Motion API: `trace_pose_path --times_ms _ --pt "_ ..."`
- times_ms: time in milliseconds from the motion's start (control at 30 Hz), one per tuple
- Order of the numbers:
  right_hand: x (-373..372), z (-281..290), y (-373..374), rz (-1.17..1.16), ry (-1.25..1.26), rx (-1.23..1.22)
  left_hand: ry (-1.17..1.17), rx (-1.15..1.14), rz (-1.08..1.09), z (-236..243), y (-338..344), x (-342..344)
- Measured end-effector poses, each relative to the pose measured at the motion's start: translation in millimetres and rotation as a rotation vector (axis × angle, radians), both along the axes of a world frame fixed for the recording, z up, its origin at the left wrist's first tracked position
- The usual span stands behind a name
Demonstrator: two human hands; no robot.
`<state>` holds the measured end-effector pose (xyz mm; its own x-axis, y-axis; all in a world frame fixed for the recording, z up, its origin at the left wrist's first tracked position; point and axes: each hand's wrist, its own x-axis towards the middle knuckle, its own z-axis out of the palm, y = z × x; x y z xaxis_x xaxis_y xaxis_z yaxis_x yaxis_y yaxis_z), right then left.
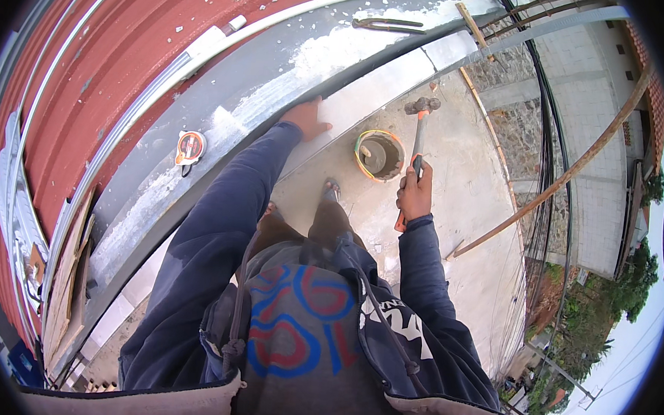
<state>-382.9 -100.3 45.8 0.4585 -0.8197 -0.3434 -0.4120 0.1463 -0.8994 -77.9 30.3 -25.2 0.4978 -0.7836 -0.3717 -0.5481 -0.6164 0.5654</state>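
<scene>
— Where are the hands?

— The left hand (307,118) is stretched out on a straight arm toward eleven o'clock, fingers spread flat against the edge of a grey ledge (223,117), which looks like smooth cement streaked with white plaster. The right hand (414,193) is up at about one o'clock, elbow bent, fingers wrapped tight round the handle of a hammer (419,129).

— What kind of hammer?

— Dark metal head, slim shaft, orange grip poking out below the fist. It stands nearly upright, head away from the body, just right of a round bucket (380,155) with a yellow-green rim and grey mortar inside.

— Anything else up there?

— A small round tape measure (190,147), orange and black, lies on the ledge at ten o'clock. Pliers (389,24) rest further along near twelve. Beyond the ledge runs ribbed red roofing sheet (121,50). Below, a pale concrete slab (470,193), and a sandalled foot (331,188) beside the bucket.
</scene>
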Motion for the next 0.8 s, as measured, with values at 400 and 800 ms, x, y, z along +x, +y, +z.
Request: trace_pose_path --times_ms 400,800 --pt "50.6 -25.1 -142.8 0.426 0.345 -0.621 0.137 -0.024 -0.005 -15.8 -15.2 12.9" --pt "39.0 -44.9 -141.8 0.532 0.258 -0.596 0.116 -0.017 0.017 -14.6 -9.3 10.8"
